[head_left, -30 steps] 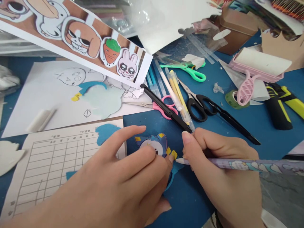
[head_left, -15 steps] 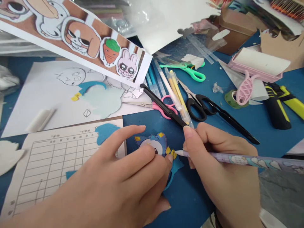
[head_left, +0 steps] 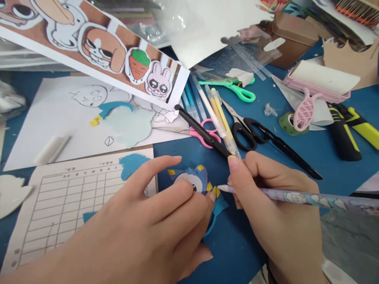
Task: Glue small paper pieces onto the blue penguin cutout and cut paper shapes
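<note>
Covering part of the small blue, pointy-eared flat cutout (head_left: 196,172) beneath it, the left hand (head_left: 156,213) sits spread, fingers loosely bent; right of that cutout, the right hand (head_left: 276,215) grips a slender lilac patterned pen (head_left: 302,198), white tip close by.

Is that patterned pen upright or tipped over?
Tipped: the patterned pen runs sideways through the right hand, its white tip pointing toward a yellow piece.

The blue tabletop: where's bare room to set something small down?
Bare blue tabletop shows between the slim black pointed tool and black-and-yellow handles, and between the left hand and right hand near the bottom edge. Crowded: the pink-handled scissors, long black cutter and clear-barrelled pens.
</note>
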A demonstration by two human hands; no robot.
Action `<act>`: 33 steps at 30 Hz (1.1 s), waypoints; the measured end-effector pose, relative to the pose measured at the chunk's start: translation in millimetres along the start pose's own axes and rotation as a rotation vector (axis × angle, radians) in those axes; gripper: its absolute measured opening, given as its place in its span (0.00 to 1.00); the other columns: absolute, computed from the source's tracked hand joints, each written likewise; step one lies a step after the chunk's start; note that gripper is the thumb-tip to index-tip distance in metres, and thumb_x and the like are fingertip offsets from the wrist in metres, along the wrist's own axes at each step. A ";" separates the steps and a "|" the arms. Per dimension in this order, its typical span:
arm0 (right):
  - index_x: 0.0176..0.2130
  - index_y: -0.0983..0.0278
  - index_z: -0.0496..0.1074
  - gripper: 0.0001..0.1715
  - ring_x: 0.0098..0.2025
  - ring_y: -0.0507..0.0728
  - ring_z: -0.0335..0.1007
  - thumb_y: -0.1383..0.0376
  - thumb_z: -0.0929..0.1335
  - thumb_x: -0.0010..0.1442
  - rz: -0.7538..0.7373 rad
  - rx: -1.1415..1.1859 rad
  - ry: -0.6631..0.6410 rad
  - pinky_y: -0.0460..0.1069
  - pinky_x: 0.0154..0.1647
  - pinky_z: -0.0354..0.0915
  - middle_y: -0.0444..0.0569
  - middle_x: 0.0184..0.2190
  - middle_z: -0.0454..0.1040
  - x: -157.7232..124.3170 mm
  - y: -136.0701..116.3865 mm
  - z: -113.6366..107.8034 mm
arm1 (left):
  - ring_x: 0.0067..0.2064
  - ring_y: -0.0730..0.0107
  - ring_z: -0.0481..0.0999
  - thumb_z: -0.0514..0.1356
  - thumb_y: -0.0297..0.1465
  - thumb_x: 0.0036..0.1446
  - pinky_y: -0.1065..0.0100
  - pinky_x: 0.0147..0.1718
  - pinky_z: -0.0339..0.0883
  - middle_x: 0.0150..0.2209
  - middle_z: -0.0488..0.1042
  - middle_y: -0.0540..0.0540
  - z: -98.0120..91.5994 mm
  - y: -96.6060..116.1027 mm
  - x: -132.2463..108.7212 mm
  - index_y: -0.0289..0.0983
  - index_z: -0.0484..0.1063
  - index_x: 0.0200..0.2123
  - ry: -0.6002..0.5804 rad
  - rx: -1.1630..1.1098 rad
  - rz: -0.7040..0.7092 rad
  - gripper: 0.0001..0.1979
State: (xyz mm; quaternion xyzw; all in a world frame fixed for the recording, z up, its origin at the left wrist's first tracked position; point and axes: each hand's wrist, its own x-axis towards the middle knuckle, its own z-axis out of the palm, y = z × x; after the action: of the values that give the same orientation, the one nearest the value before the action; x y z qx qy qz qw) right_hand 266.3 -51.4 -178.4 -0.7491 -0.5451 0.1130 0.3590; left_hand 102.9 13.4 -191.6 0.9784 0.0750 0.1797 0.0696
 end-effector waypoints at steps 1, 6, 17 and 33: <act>0.16 0.62 0.53 0.26 0.13 0.46 0.48 0.69 0.64 0.62 0.005 0.001 0.000 0.44 0.15 0.49 0.36 0.11 0.53 0.2 -0.2 0.1 | 0.37 0.71 0.70 0.49 0.37 0.69 0.57 0.65 0.40 0.29 0.72 0.55 -0.2 0.1 0.6 0.39 0.75 0.34 0.004 -0.002 0.001 0.17; 0.14 0.62 0.53 0.27 0.13 0.46 0.48 0.69 0.65 0.61 0.051 0.116 -0.015 0.44 0.15 0.48 0.36 0.10 0.53 -1.6 1.6 -2.2 | 0.38 0.71 0.70 0.48 0.37 0.69 0.57 0.65 0.39 0.29 0.72 0.55 -1.1 1.3 0.3 0.38 0.75 0.34 0.011 -0.015 -0.006 0.18; 0.29 0.60 0.70 0.10 0.14 0.47 0.57 0.63 0.71 0.61 0.156 0.734 0.136 0.41 0.13 0.56 0.35 0.15 0.63 -10.5 17.4 -5.7 | 0.37 0.69 0.71 0.50 0.37 0.68 0.57 0.63 0.44 0.30 0.73 0.52 -6.8 -1.9 0.0 0.34 0.75 0.43 -0.005 0.010 0.044 0.17; 0.35 0.61 0.66 0.10 0.43 0.58 0.70 0.75 0.66 0.63 -0.521 -0.039 -0.320 0.52 0.42 0.68 0.48 0.35 0.78 -15.1 26.0 -26.2 | 0.36 0.67 0.70 0.43 0.38 0.69 0.52 0.57 0.57 0.32 0.71 0.51 -2.6 -1.3 -4.9 0.35 0.75 0.43 0.022 0.129 0.088 0.22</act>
State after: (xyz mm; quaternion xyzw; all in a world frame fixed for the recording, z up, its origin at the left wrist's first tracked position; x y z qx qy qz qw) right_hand 294.4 -79.6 -180.2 -0.5637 -0.7705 0.1233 0.2708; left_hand 97.3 14.1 -191.1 0.9812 0.0443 0.1880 -0.0024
